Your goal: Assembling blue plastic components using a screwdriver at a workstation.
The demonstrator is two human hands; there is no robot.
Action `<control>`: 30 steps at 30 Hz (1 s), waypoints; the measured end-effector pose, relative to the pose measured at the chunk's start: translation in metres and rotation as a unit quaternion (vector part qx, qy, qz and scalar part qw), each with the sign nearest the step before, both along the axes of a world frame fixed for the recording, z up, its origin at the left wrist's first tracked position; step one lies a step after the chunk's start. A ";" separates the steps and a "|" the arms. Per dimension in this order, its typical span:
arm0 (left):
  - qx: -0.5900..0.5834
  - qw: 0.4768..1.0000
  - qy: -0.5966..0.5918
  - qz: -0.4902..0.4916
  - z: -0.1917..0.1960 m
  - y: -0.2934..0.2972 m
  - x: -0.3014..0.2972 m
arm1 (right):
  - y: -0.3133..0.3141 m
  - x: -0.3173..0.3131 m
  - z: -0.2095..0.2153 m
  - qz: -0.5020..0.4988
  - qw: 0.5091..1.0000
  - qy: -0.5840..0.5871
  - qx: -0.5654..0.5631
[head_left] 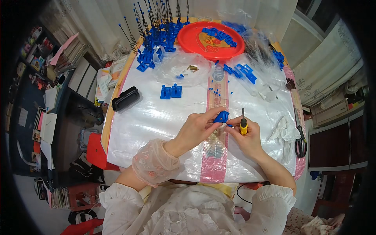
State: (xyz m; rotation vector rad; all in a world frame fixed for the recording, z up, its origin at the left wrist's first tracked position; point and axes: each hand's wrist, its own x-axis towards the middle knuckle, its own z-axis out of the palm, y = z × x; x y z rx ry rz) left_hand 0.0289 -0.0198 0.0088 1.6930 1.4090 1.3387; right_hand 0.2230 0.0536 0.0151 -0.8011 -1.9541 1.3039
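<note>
My left hand (199,126) pinches a small blue plastic part (221,116) between thumb and fingers, above the middle of the table. Close against it, my right hand (246,137) is closed around a screwdriver (243,127) with a yellow and black handle, its shaft pointing up and away. At the right fingertips is another small blue piece (229,125), partly hidden by the fingers. Farther off to the left, two blue plates with upright pegs (171,92) stand side by side on the white woven sheet (156,129).
A red tray (184,39) with blue parts stands at the back. Left of it are many blue pieces with black springs (156,31). Plastic bags (180,70) lie in front. A black case (125,98) sits left; scissors (300,143) and crumpled white tissue (285,133) lie right.
</note>
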 end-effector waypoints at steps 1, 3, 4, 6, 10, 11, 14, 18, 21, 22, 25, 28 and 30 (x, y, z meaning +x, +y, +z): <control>-0.003 1.000 -0.007 -0.004 -0.001 0.000 0.000 | 0.000 0.000 0.002 -0.001 1.000 -0.001 -0.001; -0.009 1.000 -0.023 -0.012 -0.002 0.000 0.000 | 0.000 0.001 0.004 -0.002 1.000 -0.009 0.003; -0.016 0.999 -0.034 -0.016 -0.001 -0.001 0.001 | -0.001 0.001 0.006 -0.002 1.000 -0.015 0.009; -0.029 0.998 -0.056 -0.024 0.003 -0.001 0.002 | 0.000 0.002 0.007 0.005 0.999 -0.030 0.020; -0.059 0.984 -0.153 -0.072 -0.001 0.003 0.002 | -0.001 -0.001 0.010 0.022 0.999 -0.006 0.029; -0.100 0.962 -0.239 -0.079 -0.002 0.003 0.004 | -0.002 -0.004 0.010 0.024 0.999 0.015 0.027; -0.188 0.905 -0.376 -0.067 -0.004 0.008 -0.003 | 0.002 -0.002 0.005 0.002 0.999 0.040 -0.032; -0.208 0.848 -0.485 -0.051 -0.005 0.011 -0.014 | 0.008 0.000 0.004 0.002 0.995 0.040 -0.097; -0.226 0.819 -0.523 -0.069 -0.004 0.011 -0.020 | 0.008 0.001 0.003 0.007 0.996 0.017 -0.092; -0.225 0.814 -0.531 -0.075 -0.008 0.011 -0.021 | 0.008 0.001 0.001 0.011 0.996 0.020 -0.084; -0.214 0.806 -0.544 -0.089 -0.009 0.012 -0.019 | 0.005 -0.002 0.004 0.003 0.997 0.029 -0.072; -0.192 0.808 -0.550 -0.087 -0.013 0.012 -0.021 | 0.006 -0.003 -0.001 -0.021 0.996 0.057 -0.065; -0.183 0.809 -0.552 -0.079 -0.014 0.014 -0.022 | 0.009 0.000 -0.003 -0.041 0.998 0.048 -0.026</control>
